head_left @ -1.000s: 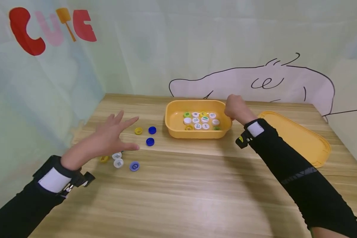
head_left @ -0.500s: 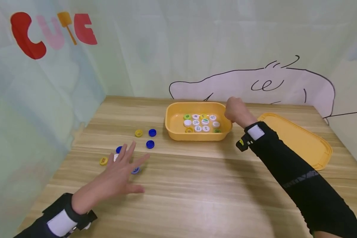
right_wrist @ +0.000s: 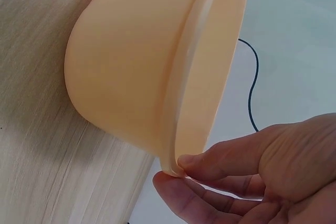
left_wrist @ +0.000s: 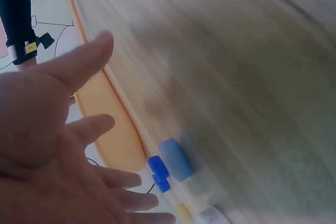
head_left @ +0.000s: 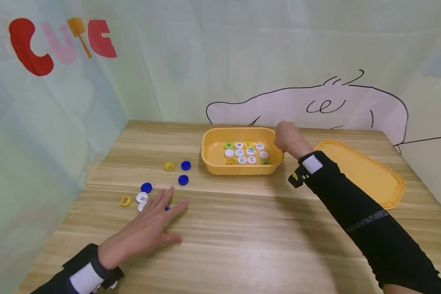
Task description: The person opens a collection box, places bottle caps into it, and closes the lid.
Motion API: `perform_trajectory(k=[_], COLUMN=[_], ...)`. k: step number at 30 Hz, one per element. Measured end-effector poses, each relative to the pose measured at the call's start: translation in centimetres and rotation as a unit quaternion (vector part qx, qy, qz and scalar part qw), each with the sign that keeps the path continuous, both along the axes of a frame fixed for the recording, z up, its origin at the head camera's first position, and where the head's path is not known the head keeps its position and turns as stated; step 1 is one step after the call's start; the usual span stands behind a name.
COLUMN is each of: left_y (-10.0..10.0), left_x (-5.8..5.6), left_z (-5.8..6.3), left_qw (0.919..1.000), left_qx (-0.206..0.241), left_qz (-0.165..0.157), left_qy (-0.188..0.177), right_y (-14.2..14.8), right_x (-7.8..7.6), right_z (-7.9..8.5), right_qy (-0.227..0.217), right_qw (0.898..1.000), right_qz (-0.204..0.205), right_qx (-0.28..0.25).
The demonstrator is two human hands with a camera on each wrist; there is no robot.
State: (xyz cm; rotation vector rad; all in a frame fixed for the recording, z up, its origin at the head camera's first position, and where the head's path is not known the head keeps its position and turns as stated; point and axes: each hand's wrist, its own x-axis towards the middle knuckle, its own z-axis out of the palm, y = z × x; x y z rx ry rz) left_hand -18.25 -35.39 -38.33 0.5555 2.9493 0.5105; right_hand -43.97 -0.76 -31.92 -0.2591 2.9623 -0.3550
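Observation:
At the back of the table sits a yellow plastic box (head_left: 242,169) with several white, green and yellow bottle caps inside. My right hand (head_left: 290,139) pinches its right rim between thumb and fingers, plain in the right wrist view at the box rim (right_wrist: 181,103). Spread fingers mark my left hand (head_left: 150,224), hovering low over loose caps and holding nothing. It partly hides a pale blue cap (left_wrist: 176,159) and a white cap (head_left: 141,206). Beyond the fingertips lie another white cap (head_left: 141,197), a dark blue cap (head_left: 146,187) and a yellow cap (head_left: 126,201).
Two blue caps, the nearer a blue cap (head_left: 183,180) and the farther a blue cap (head_left: 185,165), lie left of the box beside a yellow cap (head_left: 169,166). A yellow lid (head_left: 367,173) rests flat at the right. Printed cloth walls (head_left: 176,61) border the wooden table (head_left: 242,237).
My left hand has drawn back toward the front of the table, fingers still spread, uncovering a dark blue cap and a yellow cap. The right hand keeps its place on the box rim.

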Motion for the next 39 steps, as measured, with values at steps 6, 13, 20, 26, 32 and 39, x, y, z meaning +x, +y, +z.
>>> perform_trajectory(k=[6, 13, 20, 26, 32, 39], left_y=[0.3, 1.0, 1.0, 1.1, 1.2, 1.0], left_x=[-0.6, -1.3, -1.8, -2.0, -1.8, -1.9], left_z=[-0.5, -0.4, -0.6, -0.5, -0.8, -1.0], left_qw=[0.9987, 0.9955, 0.9967, 0.9975, 0.9929, 0.9927], left_qx=[-0.014, -0.053, -0.018, -0.002, -0.053, -0.063], left_qz=[0.020, 0.050, 0.057, 0.058, 0.038, 0.049], left_qy=[0.044, 0.059, 0.055, 0.041, 0.099, 0.090], right_y=[-0.1, -0.1, -0.1, -0.1, 0.0, 0.3], right_x=[-0.1, -0.2, -0.2, 0.0, 0.1, 0.1], right_z=[-0.2, -0.1, 0.1, 0.1, 0.0, -0.1], right_qy=[-0.004, -0.001, 0.000, 0.000, -0.005, -0.008], right_qw=[1.000, 1.000, 1.000, 1.000, 1.000, 1.000], right_qz=[0.010, 0.014, 0.024, 0.015, 0.003, 0.003], right_qx=[0.008, 0.008, 0.010, 0.014, -0.003, -0.006])
